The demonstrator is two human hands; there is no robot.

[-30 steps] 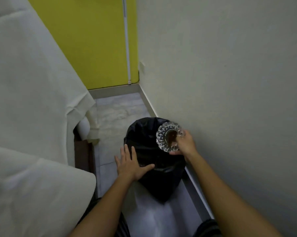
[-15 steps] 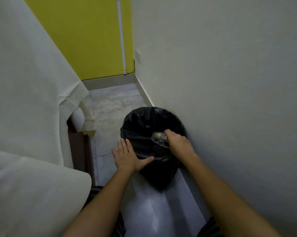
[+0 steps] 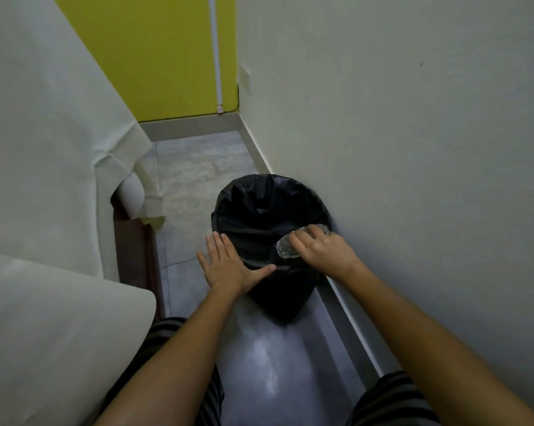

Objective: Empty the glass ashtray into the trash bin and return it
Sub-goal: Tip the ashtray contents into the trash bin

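A trash bin lined with a black bag [image 3: 259, 210] stands on the floor against the right wall. My right hand [image 3: 324, 252] grips the cut-glass ashtray [image 3: 285, 249], turned face down over the bin's near right rim; my fingers cover most of it. My left hand [image 3: 229, 265] lies flat with spread fingers on the bin's near left rim, holding nothing. What is inside the bin is too dark to see.
A bed with white sheets [image 3: 44, 149] fills the left side, its dark wooden frame [image 3: 133, 253] close to the bin. A cream wall [image 3: 413, 149] runs along the right. A narrow tiled floor strip [image 3: 198, 167] leads to a yellow wall [image 3: 167, 56].
My right hand has tipped the ashtray from upright, facing me, to face down over the bin and lowered it toward the rim. My left hand has stayed on the bin's edge.
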